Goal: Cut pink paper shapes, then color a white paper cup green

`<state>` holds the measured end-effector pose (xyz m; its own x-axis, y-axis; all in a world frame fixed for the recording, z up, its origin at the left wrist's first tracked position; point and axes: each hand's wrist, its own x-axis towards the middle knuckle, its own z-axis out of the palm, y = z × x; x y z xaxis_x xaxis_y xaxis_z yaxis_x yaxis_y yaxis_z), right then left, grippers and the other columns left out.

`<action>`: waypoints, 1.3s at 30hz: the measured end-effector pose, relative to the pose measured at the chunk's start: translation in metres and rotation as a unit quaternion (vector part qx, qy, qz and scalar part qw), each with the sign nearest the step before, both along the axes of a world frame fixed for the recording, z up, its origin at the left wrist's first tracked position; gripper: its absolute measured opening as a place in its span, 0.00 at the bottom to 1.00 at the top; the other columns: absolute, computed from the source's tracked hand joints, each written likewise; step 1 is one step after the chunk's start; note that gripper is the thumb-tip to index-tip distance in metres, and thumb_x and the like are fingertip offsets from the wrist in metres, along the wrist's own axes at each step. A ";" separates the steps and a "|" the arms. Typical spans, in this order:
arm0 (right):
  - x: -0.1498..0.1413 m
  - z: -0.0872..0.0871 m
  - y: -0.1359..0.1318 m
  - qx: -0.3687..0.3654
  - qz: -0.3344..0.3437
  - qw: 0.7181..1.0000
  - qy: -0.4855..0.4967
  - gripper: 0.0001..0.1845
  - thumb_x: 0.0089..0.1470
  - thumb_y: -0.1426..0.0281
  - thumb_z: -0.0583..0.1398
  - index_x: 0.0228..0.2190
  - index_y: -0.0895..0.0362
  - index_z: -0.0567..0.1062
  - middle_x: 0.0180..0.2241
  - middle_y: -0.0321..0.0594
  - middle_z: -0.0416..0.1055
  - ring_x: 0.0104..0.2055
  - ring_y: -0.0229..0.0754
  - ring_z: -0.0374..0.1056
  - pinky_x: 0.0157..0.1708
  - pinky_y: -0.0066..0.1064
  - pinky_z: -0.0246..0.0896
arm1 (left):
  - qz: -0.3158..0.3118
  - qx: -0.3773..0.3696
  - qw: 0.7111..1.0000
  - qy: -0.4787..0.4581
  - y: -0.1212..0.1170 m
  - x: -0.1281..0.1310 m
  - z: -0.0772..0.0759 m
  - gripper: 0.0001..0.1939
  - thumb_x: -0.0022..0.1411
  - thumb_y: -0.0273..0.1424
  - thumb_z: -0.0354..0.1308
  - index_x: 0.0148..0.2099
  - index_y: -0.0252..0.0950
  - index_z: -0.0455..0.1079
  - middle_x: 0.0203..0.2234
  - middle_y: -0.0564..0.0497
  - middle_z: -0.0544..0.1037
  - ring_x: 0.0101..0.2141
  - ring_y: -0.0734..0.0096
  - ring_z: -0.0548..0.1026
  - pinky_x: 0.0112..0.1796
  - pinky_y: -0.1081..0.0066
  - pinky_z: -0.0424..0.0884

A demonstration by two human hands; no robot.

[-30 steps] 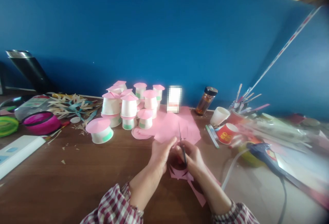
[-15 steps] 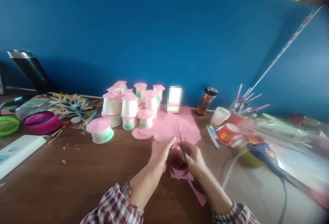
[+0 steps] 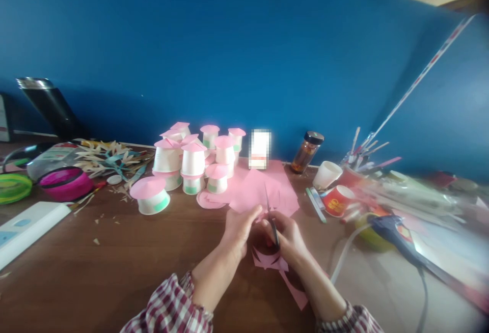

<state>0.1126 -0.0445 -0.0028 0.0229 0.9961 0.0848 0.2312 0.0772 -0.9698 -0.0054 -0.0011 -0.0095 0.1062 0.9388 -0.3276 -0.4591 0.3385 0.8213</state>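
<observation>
My right hand (image 3: 290, 236) is closed on a pair of scissors (image 3: 274, 230), with the dark handle in the fingers and the thin blades pointing away from me. Just beside it my left hand (image 3: 235, 231) pinches a piece of pink paper (image 3: 263, 215), thumb on top; most of that piece is hidden by the hands. Beyond the fingertips lie several pink paper sheets (image 3: 263, 190). Pink paper offcuts (image 3: 267, 260) rest on the table below my hands.
Paper cups with pink paper tops (image 3: 194, 162) stand stacked at centre left. A lidded jar (image 3: 306, 152), a white cup (image 3: 327, 174), a red cup (image 3: 338, 200) and a blue glue gun (image 3: 397, 233) are to the right. A white power strip (image 3: 34, 226) lies at left.
The whole view has shifted slightly. Both hands and the scissors hold nearly the same pose, and nothing has been picked up or let go.
</observation>
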 end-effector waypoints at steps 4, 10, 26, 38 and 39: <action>0.001 0.001 0.000 -0.001 0.007 1.000 -0.001 0.16 0.50 0.59 0.62 0.31 0.61 0.74 0.16 0.31 0.63 0.19 0.34 0.58 0.19 0.24 0.52 | -0.001 -0.015 1.000 0.006 0.001 -0.001 0.004 0.13 0.40 0.30 0.69 0.29 0.26 0.76 0.24 0.39 0.79 0.28 0.56 0.78 0.28 0.65 0.74; 0.002 0.001 -0.001 -0.001 0.008 1.000 0.000 0.13 0.50 0.62 0.63 0.30 0.60 0.74 0.15 0.31 0.63 0.18 0.33 0.57 0.19 0.24 0.52 | -0.001 -0.012 1.000 0.021 -0.001 -0.001 0.010 0.12 0.41 0.30 0.68 0.29 0.26 0.76 0.24 0.39 0.79 0.28 0.57 0.78 0.29 0.65 0.74; 0.004 -0.004 -0.001 0.008 0.001 1.000 -0.016 0.13 0.52 0.62 0.61 0.25 0.60 0.70 0.14 0.30 0.61 0.17 0.32 0.55 0.17 0.23 0.49 | -0.008 -0.001 0.999 0.044 0.000 -0.003 0.011 0.13 0.42 0.30 0.67 0.31 0.26 0.76 0.25 0.40 0.79 0.28 0.60 0.77 0.30 0.67 0.72; 0.002 -0.006 0.001 0.015 -0.011 1.000 -0.022 0.12 0.52 0.63 0.61 0.27 0.60 0.71 0.14 0.30 0.62 0.17 0.33 0.56 0.17 0.23 0.50 | -0.002 0.002 0.999 0.033 0.000 -0.001 0.009 0.20 0.41 0.34 0.70 0.36 0.25 0.75 0.29 0.37 0.80 0.32 0.53 0.78 0.34 0.60 0.74; 0.002 -0.007 0.001 0.017 -0.010 1.000 -0.021 0.12 0.52 0.63 0.61 0.27 0.60 0.71 0.14 0.31 0.62 0.17 0.33 0.56 0.17 0.23 0.50 | -0.002 -0.003 0.999 0.034 0.000 -0.001 0.009 0.19 0.41 0.34 0.70 0.35 0.25 0.75 0.29 0.36 0.80 0.31 0.52 0.78 0.34 0.60 0.74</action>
<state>0.1145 -0.0431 -0.0094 0.0385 0.9921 0.1198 0.2732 0.1049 -0.9562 -0.0066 -0.0007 -0.0007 0.0872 0.9365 -0.3396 -0.4015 0.3450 0.8484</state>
